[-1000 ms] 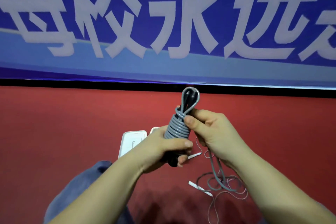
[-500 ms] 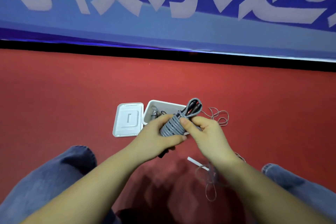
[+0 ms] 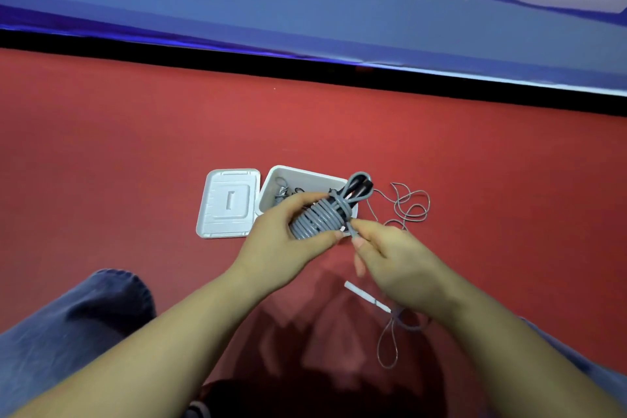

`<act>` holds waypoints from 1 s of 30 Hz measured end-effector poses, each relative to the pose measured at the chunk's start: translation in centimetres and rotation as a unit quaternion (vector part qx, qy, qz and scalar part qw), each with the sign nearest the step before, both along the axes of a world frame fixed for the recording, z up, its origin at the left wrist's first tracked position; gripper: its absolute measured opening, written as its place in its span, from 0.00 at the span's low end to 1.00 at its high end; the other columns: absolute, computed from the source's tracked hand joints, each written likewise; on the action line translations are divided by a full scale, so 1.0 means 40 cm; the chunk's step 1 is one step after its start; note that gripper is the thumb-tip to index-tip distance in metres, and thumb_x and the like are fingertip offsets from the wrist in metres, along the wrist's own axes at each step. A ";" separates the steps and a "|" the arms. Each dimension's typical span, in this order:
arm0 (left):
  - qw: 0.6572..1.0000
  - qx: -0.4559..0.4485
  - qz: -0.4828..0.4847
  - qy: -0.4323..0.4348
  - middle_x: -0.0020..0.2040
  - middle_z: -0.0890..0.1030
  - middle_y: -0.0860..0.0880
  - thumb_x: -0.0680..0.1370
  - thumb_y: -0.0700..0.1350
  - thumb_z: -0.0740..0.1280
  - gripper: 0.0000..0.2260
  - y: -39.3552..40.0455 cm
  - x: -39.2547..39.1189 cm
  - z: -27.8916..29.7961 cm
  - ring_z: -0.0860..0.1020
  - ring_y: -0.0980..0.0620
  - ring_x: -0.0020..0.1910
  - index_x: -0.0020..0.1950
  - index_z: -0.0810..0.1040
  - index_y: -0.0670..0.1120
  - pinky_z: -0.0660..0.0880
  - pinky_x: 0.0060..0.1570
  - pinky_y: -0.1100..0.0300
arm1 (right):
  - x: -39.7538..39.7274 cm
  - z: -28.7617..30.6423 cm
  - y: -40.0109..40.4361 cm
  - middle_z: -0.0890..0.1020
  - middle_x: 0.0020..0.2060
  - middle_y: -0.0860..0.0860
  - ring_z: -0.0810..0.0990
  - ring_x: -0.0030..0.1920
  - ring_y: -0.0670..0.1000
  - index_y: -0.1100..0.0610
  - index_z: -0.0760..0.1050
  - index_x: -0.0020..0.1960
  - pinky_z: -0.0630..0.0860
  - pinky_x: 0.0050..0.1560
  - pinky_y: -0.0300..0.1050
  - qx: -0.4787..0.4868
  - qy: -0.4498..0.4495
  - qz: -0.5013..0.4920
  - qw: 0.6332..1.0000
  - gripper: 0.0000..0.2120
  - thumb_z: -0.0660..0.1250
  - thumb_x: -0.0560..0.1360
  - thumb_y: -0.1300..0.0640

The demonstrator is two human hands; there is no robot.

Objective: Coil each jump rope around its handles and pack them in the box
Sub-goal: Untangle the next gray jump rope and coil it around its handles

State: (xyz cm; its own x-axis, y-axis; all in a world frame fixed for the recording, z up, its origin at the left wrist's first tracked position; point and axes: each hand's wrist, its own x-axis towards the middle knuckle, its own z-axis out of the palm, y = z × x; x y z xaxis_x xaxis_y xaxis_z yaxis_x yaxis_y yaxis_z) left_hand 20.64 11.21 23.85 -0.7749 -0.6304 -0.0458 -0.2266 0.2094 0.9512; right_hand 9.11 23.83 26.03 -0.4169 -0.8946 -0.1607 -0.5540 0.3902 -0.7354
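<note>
While my left hand [image 3: 288, 241] grips the coiled rope [image 3: 322, 217] just over the box [image 3: 271, 180], my right hand [image 3: 390, 254] pinches its loose end at the bundle's 4 o'clock. I judge the end should be tucked tight under a wrap, so the coil won't spring apart, then lowered into the box at 12 o'clock. Only cut-off white characters show on the banner [image 3: 305, 10]; I cannot read them.

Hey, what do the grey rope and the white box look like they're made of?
Grey rope: probably smooth PVC or rubber cord, judging by its even matte sheen and stiff round coils. White box: likely moulded plastic, with thin walls and rounded corners like its ribbed lid.
</note>
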 end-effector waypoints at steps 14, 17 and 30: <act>0.928 -0.220 -0.030 -0.300 0.53 0.81 0.53 0.68 0.54 0.72 0.23 -0.021 -0.031 -0.016 0.78 0.49 0.54 0.62 0.74 0.59 0.72 0.46 0.60 | -0.037 -0.005 0.007 0.74 0.27 0.44 0.72 0.31 0.42 0.52 0.79 0.43 0.66 0.34 0.37 0.006 0.092 0.074 0.993 0.05 0.68 0.74 0.51; 0.899 -0.240 -0.135 -0.342 0.53 0.80 0.53 0.67 0.52 0.72 0.23 -0.014 -0.033 -0.017 0.78 0.49 0.54 0.61 0.74 0.59 0.73 0.47 0.60 | -0.052 -0.015 0.005 0.73 0.31 0.41 0.70 0.31 0.41 0.49 0.80 0.44 0.67 0.38 0.40 0.002 0.133 0.079 0.988 0.06 0.67 0.74 0.48; 0.875 -0.370 -0.260 -0.172 0.47 0.81 0.56 0.60 0.53 0.65 0.23 -0.026 -0.010 -0.021 0.75 0.50 0.48 0.54 0.79 0.55 0.68 0.52 0.52 | -0.088 -0.024 0.009 0.67 0.17 0.44 0.62 0.21 0.41 0.54 0.71 0.28 0.61 0.26 0.38 0.116 -0.140 0.023 0.983 0.20 0.63 0.77 0.50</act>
State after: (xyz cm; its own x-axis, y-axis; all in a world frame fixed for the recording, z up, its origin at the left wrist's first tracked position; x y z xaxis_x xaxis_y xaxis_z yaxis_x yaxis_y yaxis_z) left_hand 20.26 10.18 23.01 -0.9864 -0.1522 -0.0616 -0.1641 0.8995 0.4049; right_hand 5.58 24.18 25.08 -0.2874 -0.8369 -0.4658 -0.3634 0.5453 -0.7554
